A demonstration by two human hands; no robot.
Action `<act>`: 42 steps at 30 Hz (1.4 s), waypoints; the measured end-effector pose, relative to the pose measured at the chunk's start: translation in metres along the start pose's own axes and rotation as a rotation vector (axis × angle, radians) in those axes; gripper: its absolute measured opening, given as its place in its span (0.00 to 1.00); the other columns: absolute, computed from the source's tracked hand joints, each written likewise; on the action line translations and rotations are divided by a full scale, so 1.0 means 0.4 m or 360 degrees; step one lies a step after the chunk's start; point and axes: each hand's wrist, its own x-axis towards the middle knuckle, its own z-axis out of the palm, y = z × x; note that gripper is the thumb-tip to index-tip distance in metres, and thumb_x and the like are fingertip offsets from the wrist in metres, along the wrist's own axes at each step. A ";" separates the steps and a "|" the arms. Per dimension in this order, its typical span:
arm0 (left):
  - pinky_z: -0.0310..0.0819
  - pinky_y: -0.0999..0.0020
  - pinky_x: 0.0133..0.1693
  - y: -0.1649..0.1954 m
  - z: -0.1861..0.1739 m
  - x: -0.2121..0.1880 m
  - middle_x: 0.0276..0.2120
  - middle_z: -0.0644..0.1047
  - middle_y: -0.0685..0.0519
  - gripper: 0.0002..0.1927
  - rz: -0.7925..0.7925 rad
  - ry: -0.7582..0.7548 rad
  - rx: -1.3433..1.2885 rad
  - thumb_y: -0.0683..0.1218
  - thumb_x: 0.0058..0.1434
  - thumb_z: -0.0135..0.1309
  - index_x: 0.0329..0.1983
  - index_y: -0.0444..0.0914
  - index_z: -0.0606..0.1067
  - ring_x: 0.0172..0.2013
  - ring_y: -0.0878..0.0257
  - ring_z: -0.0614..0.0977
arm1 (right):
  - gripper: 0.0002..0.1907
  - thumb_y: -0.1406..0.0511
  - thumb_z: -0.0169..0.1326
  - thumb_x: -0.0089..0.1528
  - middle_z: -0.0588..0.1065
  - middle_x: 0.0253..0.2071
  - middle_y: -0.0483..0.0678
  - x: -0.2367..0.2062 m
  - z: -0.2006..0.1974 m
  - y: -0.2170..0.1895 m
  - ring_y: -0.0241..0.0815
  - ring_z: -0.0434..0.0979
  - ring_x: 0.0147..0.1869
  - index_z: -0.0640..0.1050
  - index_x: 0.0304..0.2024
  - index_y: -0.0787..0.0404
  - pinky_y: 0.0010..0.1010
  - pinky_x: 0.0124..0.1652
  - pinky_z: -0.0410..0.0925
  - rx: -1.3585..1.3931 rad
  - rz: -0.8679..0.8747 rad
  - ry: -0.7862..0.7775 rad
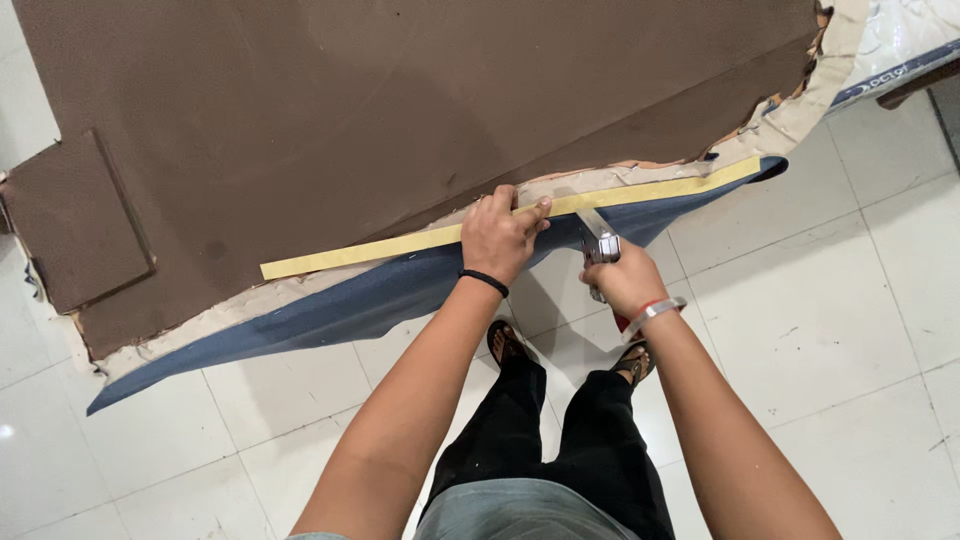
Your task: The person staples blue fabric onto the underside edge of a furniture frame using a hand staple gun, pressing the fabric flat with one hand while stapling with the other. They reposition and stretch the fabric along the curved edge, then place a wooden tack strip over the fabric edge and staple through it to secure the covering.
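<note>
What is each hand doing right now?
Left hand: open, fingers pressing the long yellow strip flat.
Right hand: closed around a silver metal hand tool.

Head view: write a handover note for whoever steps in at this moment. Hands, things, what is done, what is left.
Left hand: pressed flat on the long yellow strip, pinning it along the edge of the brown sheet.
Right hand: gripping a metal cutter, its blade at the strip just right of the left hand.
Things: blue fabric hangs off the edge below the strip; a ragged cream layer shows between the brown and the blue.
Done: strip laid along the edge, blade in place.
Left: I cannot tell how far the cut has run; check the edge on both sides of the blade.
</note>
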 end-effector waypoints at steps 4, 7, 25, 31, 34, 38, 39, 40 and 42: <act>0.70 0.56 0.36 -0.001 0.008 0.000 0.35 0.72 0.51 0.06 -0.0034 -0.0017 -0.0015 0.55 0.58 0.65 0.34 0.51 0.86 0.33 0.53 0.76 | 0.14 0.62 0.61 0.51 0.81 0.35 0.57 0.016 0.021 -0.026 0.56 0.81 0.41 0.83 0.38 0.61 0.43 0.44 0.72 -0.0385 -0.0043 0.0235; 0.70 0.55 0.37 -0.002 0.014 0.004 0.34 0.72 0.51 0.06 -0.0035 0.0002 -0.0033 0.55 0.57 0.65 0.33 0.50 0.86 0.33 0.53 0.76 | 0.14 0.60 0.60 0.53 0.79 0.35 0.61 0.018 0.034 -0.042 0.66 0.78 0.43 0.83 0.37 0.61 0.49 0.44 0.70 -0.0534 -0.0130 0.0470; 0.71 0.55 0.40 -0.003 -0.027 0.018 0.36 0.73 0.50 0.14 -0.0103 -0.0191 -0.0096 0.51 0.51 0.67 0.42 0.53 0.85 0.37 0.52 0.77 | 0.25 0.78 0.54 0.50 0.79 0.41 0.46 -0.113 0.001 -0.001 0.41 0.79 0.48 0.77 0.52 0.66 0.27 0.46 0.69 0.0928 -0.0026 -0.0065; 0.68 0.52 0.58 0.006 -0.201 0.032 0.49 0.76 0.45 0.19 -0.0036 -0.0046 -0.0155 0.46 0.52 0.65 0.48 0.43 0.81 0.53 0.44 0.77 | 0.26 0.75 0.49 0.52 0.77 0.44 0.56 -0.212 -0.064 -0.099 0.54 0.80 0.53 0.71 0.55 0.68 0.48 0.56 0.73 0.1766 -0.0226 -0.0283; 0.75 0.57 0.52 0.030 -0.311 -0.008 0.49 0.79 0.46 0.19 -0.0523 -0.0443 -0.0823 0.46 0.57 0.63 0.53 0.43 0.81 0.49 0.48 0.81 | 0.26 0.72 0.52 0.54 0.77 0.48 0.59 -0.228 -0.082 -0.165 0.57 0.78 0.57 0.69 0.56 0.69 0.51 0.60 0.69 0.2036 -0.0305 -0.0542; 0.80 0.70 0.46 0.063 -0.447 -0.075 0.53 0.77 0.52 0.27 -0.0791 -0.0346 -0.1290 0.35 0.53 0.55 0.58 0.42 0.78 0.42 0.65 0.84 | 0.28 0.73 0.57 0.55 0.75 0.55 0.55 -0.221 -0.023 -0.291 0.48 0.73 0.65 0.71 0.59 0.63 0.24 0.50 0.58 0.2341 -0.0270 -0.1150; 0.80 0.70 0.47 0.060 -0.474 -0.085 0.53 0.77 0.51 0.25 -0.0808 -0.0144 -0.1335 0.33 0.56 0.55 0.58 0.40 0.78 0.44 0.65 0.84 | 0.27 0.72 0.58 0.56 0.75 0.55 0.56 -0.221 0.003 -0.321 0.51 0.73 0.65 0.71 0.58 0.64 0.37 0.60 0.61 0.2348 -0.0291 -0.1243; 0.80 0.70 0.48 0.055 -0.513 -0.110 0.52 0.78 0.51 0.23 -0.0834 0.0046 -0.1351 0.32 0.59 0.55 0.57 0.39 0.79 0.46 0.65 0.83 | 0.26 0.72 0.59 0.57 0.75 0.55 0.56 -0.225 0.040 -0.353 0.53 0.73 0.65 0.71 0.58 0.65 0.50 0.69 0.64 0.2378 -0.0295 -0.1347; 0.81 0.69 0.49 0.020 -0.585 -0.131 0.51 0.77 0.50 0.22 -0.0997 0.0238 -0.1372 0.31 0.57 0.58 0.55 0.37 0.81 0.46 0.65 0.83 | 0.28 0.71 0.60 0.54 0.76 0.54 0.55 -0.225 0.102 -0.427 0.54 0.73 0.65 0.71 0.57 0.63 0.50 0.65 0.66 0.2175 -0.0217 -0.1567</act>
